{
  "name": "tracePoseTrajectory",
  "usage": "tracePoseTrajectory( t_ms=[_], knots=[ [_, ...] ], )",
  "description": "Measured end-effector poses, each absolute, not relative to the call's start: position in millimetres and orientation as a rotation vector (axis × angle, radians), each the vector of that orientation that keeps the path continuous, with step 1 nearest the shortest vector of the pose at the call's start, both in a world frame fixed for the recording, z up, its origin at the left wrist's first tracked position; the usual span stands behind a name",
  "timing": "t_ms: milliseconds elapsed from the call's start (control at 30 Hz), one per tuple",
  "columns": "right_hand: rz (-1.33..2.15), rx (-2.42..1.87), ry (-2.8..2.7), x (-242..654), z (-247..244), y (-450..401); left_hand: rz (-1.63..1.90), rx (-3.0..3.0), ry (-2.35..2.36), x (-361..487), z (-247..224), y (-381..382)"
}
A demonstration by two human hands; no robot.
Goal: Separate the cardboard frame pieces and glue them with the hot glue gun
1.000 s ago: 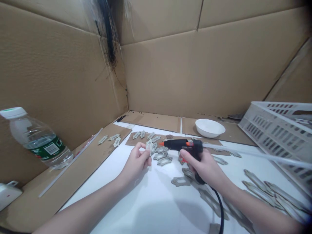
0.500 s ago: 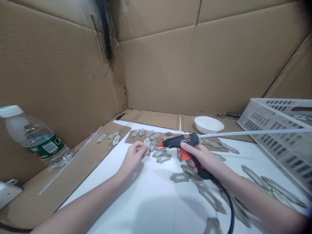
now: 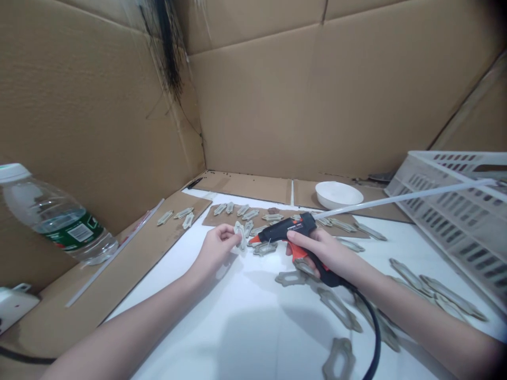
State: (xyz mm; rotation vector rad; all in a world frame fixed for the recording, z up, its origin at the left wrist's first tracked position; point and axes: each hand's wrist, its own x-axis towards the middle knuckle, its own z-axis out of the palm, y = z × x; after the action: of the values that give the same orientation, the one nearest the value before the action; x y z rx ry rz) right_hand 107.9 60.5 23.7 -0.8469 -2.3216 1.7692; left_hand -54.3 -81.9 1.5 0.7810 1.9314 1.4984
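My left hand (image 3: 219, 247) pinches a small grey frame-shaped piece (image 3: 240, 237) upright between thumb and fingers. In my right hand (image 3: 317, 248) is a black and orange hot glue gun (image 3: 289, 228), its orange nozzle pointing left, just short of the held piece. A long whitish glue stick (image 3: 400, 199) sticks out of the gun's back. Under the nozzle lies another small frame piece (image 3: 264, 249) on the white work surface (image 3: 190, 327). Larger grey frame pieces (image 3: 338, 309) are scattered below my right hand, partly hidden by the wrist and cord.
Small frame pieces lie on cardboard strips (image 3: 202, 221) behind my hands. A white bowl (image 3: 338, 195) stands at the back, a white plastic basket (image 3: 447, 211) at the right. A water bottle (image 3: 59, 221) leans at the left near a loose glue stick (image 3: 114, 253). The black cord (image 3: 374, 338) hangs by my right forearm.
The glue gun has shifted slightly left and tilted, its nozzle now lower and closer to my left hand. The held piece is turned more upright. The camera view has moved a little.
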Motion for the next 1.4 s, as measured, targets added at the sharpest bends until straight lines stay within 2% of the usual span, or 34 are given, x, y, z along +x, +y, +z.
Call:
tracePoseTrajectory(
  t_ms=[867,1400],
  knots=[
    [1.691,-0.879,-2.452,108,21,57,1.419,0.885,2.008,-51,0,-82],
    [1.277,-0.915,-2.612,113,29,47,1.363,0.926,2.057,-46,4,-82]
  ],
)
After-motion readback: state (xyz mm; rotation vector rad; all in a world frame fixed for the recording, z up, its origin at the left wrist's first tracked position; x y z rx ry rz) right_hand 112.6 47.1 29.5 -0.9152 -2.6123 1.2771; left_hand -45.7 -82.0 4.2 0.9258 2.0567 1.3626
